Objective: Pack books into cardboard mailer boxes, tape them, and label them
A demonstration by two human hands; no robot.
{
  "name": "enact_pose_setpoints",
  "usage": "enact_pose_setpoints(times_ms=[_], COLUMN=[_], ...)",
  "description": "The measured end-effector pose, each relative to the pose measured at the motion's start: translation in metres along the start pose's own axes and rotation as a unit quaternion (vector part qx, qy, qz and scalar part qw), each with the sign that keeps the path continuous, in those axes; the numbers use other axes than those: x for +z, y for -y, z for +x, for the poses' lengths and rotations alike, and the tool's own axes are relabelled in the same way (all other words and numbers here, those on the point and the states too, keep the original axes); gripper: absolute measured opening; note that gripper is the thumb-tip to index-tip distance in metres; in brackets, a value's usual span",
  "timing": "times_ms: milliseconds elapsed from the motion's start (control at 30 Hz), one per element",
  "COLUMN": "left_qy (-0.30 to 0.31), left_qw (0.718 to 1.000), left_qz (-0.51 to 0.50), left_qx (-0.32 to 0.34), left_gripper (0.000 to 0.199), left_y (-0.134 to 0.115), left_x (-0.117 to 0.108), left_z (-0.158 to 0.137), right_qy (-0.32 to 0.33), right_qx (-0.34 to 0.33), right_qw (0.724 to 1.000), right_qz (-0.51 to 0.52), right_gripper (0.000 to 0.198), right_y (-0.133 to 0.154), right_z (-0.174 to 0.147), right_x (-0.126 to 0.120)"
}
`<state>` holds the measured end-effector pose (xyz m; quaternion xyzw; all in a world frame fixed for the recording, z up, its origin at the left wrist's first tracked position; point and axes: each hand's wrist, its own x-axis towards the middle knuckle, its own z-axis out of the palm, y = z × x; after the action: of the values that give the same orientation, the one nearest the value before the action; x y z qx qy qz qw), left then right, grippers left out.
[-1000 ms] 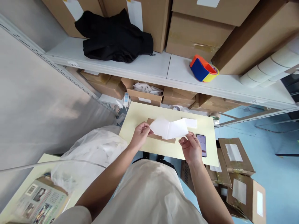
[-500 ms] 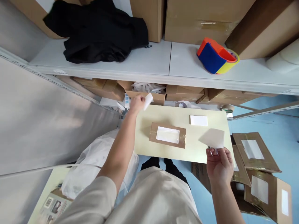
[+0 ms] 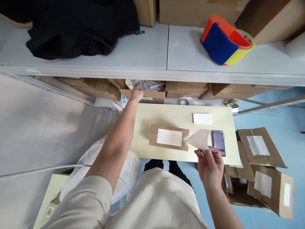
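At the near edge of the table point(image 3: 164, 116), toward its right end, the right hand point(image 3: 211, 167) pinches one sheet of white paper point(image 3: 199, 139) between thumb and fingers, with no gap showing at the grip. The sheet stands up over the tabletop, curved, its tip pointing left. Off the table's left end sits one white plastic bag point(image 3: 127, 171); off its right end lie several cardboard boxes point(image 3: 271, 159), too overlapped to count.

On the table are three things besides: one taped carton point(image 3: 153, 136) near the middle, bearing one white label point(image 3: 169, 137); one phone point(image 3: 218, 144) toward the right end; and one white stack point(image 3: 202, 118) toward the far edge, its layers too thin to count.

Past the table's far left corner, the left hand point(image 3: 137, 93) reaches to one open box point(image 3: 156, 94) of white scraps point(image 3: 152, 85). Its fingers are blurred and partly hidden, so I cannot tell whether they grip anything. Beyond the table's far edge are two tape rolls point(image 3: 184, 101); on the shelf above lie one black garment point(image 3: 78, 31) and one tape dispenser point(image 3: 221, 44).
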<state>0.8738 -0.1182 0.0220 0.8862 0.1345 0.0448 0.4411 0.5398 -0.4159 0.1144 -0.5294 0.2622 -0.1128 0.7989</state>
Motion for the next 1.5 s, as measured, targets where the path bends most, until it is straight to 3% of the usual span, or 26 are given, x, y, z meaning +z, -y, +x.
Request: enact_pose_setpoints(times_ms=[133,200,267,333,400,433,533,600,667,733,833,933,1033,1133,1300,1500], left_qy=[-0.014,-0.044,-0.029,0.082,0.22,0.259,0.244,0.213,0.195,0.194,0.22,0.255,0.253,0.207,0.151,0.115], left_qw=[1.0,0.998,0.994,0.981,0.948,0.933,0.923,0.927,0.932,0.937,0.943,0.944,0.952,0.974,0.988,0.987], left_qz=[0.0,-0.033,-0.105,-0.174,-0.23,-0.251,-0.298,-0.309,-0.305,-0.288,-0.247,-0.209,-0.172,-0.093,-0.012,0.099], left_qx=[-0.017,-0.016,-0.004,0.009,0.013,0.01,-0.006,-0.019,-0.033,-0.038,-0.032,-0.025,-0.021,-0.005,0.017,0.054], left_gripper=[0.033,0.027,0.02,0.022,0.026,0.026,0.025,0.024,0.023,0.022,0.021,0.02,0.017,0.014,0.01,0.021], left_y=[-0.024,-0.046,-0.072,-0.099,-0.12,-0.127,-0.132,-0.126,-0.116,-0.106,-0.094,-0.084,-0.07,-0.053,-0.028,-0.018], left_x=[-0.022,-0.033,-0.042,-0.05,-0.055,-0.056,-0.056,-0.056,-0.058,-0.062,-0.068,-0.068,-0.061,-0.051,-0.033,-0.016], left_z=[-0.015,-0.041,-0.093,-0.164,-0.237,-0.267,-0.319,-0.326,-0.321,-0.315,-0.312,-0.317,-0.324,-0.33,-0.322,-0.292], right_qy=[0.043,0.064,0.079,0.092,0.107,0.118,0.177,0.233,0.254,0.195,0.071,0.103,0.134,0.134,0.11,0.099], right_qx=[-0.005,-0.025,-0.059,-0.116,-0.199,-0.247,-0.371,-0.406,-0.41,-0.395,-0.313,-0.183,-0.093,-0.021,-0.019,-0.071], right_qw=[0.999,0.997,0.993,0.982,0.955,0.934,0.847,0.798,0.78,0.802,0.871,0.91,0.917,0.921,0.895,0.836], right_qz=[-0.016,-0.034,-0.069,-0.121,-0.189,-0.229,-0.336,-0.378,-0.399,-0.403,-0.372,-0.358,-0.364,-0.364,-0.432,-0.536], right_gripper=[0.009,0.008,0.008,0.008,0.008,0.008,0.012,0.017,0.02,0.024,0.037,0.03,0.032,0.037,0.041,0.043], right_y=[-0.002,-0.002,-0.001,0.001,0.004,0.005,0.007,0.008,0.01,0.015,0.024,0.028,0.019,-0.003,-0.037,-0.052], right_z=[0.002,0.002,0.002,0.003,0.001,-0.001,-0.011,-0.017,-0.019,-0.014,0.001,0.01,0.007,0.0,0.008,0.038], right_x=[0.009,0.012,0.017,0.022,0.026,0.029,0.031,0.029,0.023,0.016,0.006,0.0,-0.007,-0.017,-0.02,0.004])
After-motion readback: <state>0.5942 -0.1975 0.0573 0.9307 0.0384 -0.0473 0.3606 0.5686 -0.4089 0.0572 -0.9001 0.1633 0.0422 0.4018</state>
